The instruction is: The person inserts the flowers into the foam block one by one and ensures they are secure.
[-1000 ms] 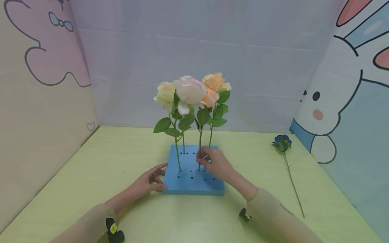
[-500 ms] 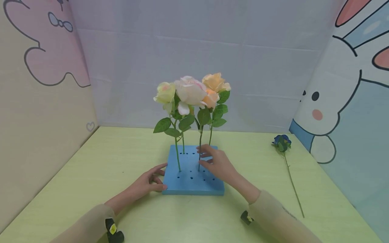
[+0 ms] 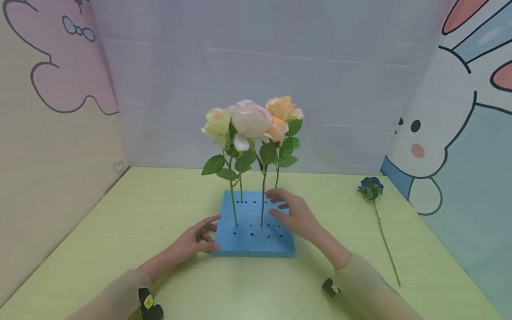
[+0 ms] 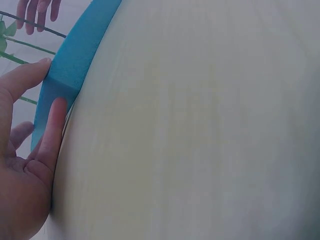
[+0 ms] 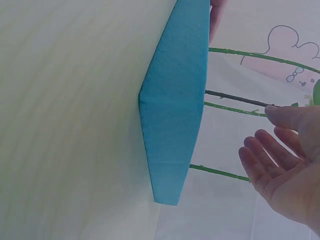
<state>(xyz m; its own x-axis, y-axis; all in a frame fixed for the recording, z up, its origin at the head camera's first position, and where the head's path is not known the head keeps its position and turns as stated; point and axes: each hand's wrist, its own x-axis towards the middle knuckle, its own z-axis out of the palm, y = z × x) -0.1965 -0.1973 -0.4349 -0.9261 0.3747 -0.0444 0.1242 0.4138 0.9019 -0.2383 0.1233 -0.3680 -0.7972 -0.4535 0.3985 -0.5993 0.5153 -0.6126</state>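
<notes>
Blue foam block [image 3: 254, 229] sits in the middle of the green desk [image 3: 120, 231], square, with rows of little holes poked in the top. Four roses stand upright in it: a pale yellow one [image 3: 218, 123], a white-pink one [image 3: 250, 119], and two peach ones [image 3: 283, 108], the lower peach one tucked half behind the white-pink bloom. All four have green stems and leaves.

My left hand [image 3: 194, 240] rests on the desk with relaxed fingers touching the block's near left corner; the left wrist view shows the thumb and a finger flat against the foam edge, not curled round it. My right hand [image 3: 291, 213] hovers over the right side of the block, fingers loose and spread, gripping nothing, just beside the dark stem [image 3: 262, 202] near the middle.

One more flower, a blue rose [image 3: 371, 187], lies flat on the desk well off to the right, stem pointing toward me.

No readable writing anywhere, only cartoon wall art: a white bunny [image 3: 440, 133] on the right wall and a pink outline shape [image 3: 68, 75] on the left.
</notes>
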